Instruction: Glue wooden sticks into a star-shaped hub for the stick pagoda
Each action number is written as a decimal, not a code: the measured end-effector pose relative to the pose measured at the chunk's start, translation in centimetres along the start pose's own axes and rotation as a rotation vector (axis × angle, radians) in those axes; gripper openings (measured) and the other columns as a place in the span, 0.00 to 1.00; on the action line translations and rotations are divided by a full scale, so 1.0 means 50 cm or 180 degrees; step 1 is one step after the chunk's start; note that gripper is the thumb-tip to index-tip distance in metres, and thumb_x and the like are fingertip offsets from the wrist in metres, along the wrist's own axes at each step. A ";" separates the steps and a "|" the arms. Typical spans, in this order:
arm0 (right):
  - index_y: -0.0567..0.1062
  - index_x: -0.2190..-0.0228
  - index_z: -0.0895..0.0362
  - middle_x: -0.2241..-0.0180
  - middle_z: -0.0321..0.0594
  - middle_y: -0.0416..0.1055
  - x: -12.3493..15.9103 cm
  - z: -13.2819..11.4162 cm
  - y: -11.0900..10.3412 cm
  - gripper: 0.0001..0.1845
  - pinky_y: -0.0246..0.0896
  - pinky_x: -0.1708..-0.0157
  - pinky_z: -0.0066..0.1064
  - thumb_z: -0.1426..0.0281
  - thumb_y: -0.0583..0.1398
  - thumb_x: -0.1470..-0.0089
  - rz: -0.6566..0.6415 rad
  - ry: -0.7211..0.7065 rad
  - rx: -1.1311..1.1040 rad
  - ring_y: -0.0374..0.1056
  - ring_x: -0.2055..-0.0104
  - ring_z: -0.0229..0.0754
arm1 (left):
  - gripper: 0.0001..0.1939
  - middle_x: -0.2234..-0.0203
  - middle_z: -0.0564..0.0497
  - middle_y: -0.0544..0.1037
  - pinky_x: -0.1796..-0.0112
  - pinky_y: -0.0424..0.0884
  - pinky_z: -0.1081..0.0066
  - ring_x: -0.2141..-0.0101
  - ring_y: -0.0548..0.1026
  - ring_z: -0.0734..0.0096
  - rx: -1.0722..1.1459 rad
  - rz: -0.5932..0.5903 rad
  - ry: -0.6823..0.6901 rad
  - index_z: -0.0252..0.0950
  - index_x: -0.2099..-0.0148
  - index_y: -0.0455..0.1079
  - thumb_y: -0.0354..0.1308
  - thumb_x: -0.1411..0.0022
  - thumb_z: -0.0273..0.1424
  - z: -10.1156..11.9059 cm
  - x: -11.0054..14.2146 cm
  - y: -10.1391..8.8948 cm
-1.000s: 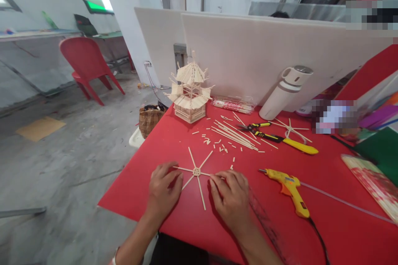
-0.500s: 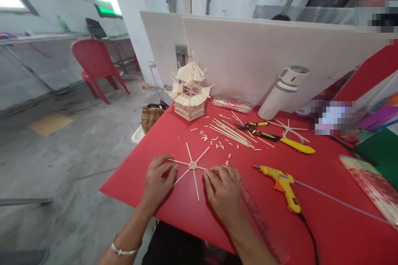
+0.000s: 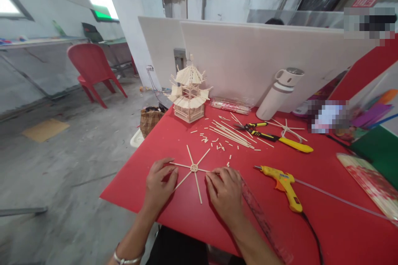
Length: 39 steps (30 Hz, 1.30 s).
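Note:
A six-armed frame of thin wooden sticks (image 3: 194, 167), joined at a small ring-like hub, lies on the red tabletop (image 3: 137, 186) between my hands. My left hand (image 3: 159, 183) has its thumb and fingers around the tip of the left arm of the frame, near the lower-left arm too. With thumb and fingertips closed, my right hand (image 3: 226, 190) grips the right arm's end, which the fingers hide. A clear ruler (image 3: 259, 211) runs beside my right hand, partly beneath the forearm. To the right lies a yellow glue gun (image 3: 283, 182) with its glue stick and cord.
A stick-built pagoda model (image 3: 189, 95) stands at the back left. Loose sticks (image 3: 231, 133) and small offcuts lie before it, with yellow-black pliers (image 3: 273, 136). Behind are a second stick frame (image 3: 286, 127), a white flask (image 3: 278, 93) and packaged sticks (image 3: 231, 104).
The camera view has shifted slightly. Both hands stay at the left and right arms of the stick frame, which shows no clear movement on the table.

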State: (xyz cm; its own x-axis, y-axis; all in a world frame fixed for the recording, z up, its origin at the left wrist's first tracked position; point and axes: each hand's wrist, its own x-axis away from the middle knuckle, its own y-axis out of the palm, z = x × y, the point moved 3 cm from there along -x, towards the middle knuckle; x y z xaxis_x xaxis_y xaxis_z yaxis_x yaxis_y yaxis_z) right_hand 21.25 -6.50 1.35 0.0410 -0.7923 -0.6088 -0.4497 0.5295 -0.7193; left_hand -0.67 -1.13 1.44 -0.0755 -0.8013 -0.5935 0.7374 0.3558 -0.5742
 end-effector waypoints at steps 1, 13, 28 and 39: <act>0.77 0.64 0.52 0.65 0.39 0.73 0.000 0.000 0.000 0.08 0.52 0.56 0.40 0.69 0.57 0.36 -0.0018 -0.0001 0.0014 0.64 0.60 0.43 | 0.08 0.58 0.47 0.81 0.56 0.76 0.63 0.59 0.79 0.64 0.0002 -0.0006 -0.0004 0.39 0.66 0.78 0.59 0.36 0.32 0.000 0.000 0.000; 0.77 0.65 0.52 0.65 0.39 0.73 -0.004 -0.002 0.000 0.08 0.52 0.58 0.39 0.69 0.57 0.36 -0.0003 0.0034 0.0098 0.64 0.61 0.42 | 0.07 0.58 0.46 0.80 0.56 0.75 0.60 0.58 0.77 0.62 -0.0119 0.0045 0.0167 0.38 0.66 0.77 0.59 0.36 0.31 0.002 -0.003 -0.003; 0.78 0.63 0.52 0.63 0.39 0.74 0.004 0.011 0.005 0.08 0.52 0.55 0.40 0.68 0.58 0.36 -0.0043 0.0200 0.0204 0.63 0.59 0.44 | 0.07 0.57 0.45 0.80 0.55 0.72 0.57 0.57 0.77 0.59 -0.0196 -0.0001 0.0178 0.38 0.66 0.77 0.59 0.36 0.30 0.000 0.000 0.002; 0.79 0.64 0.52 0.64 0.39 0.73 0.003 0.012 0.005 0.07 0.52 0.55 0.39 0.69 0.59 0.37 -0.0043 0.0157 0.0184 0.63 0.59 0.43 | 0.08 0.54 0.46 0.80 0.51 0.71 0.54 0.54 0.76 0.59 -0.0120 -0.0223 0.0051 0.39 0.66 0.77 0.58 0.37 0.30 -0.007 0.004 0.005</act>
State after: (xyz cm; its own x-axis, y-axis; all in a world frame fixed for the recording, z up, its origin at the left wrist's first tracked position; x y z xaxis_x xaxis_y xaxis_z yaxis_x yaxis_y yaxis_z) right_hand 21.66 -6.30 0.88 0.0022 -0.8126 -0.5828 -0.3971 0.5342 -0.7463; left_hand -0.72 -1.04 0.98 -0.1370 -0.8171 -0.5600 0.7042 0.3172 -0.6351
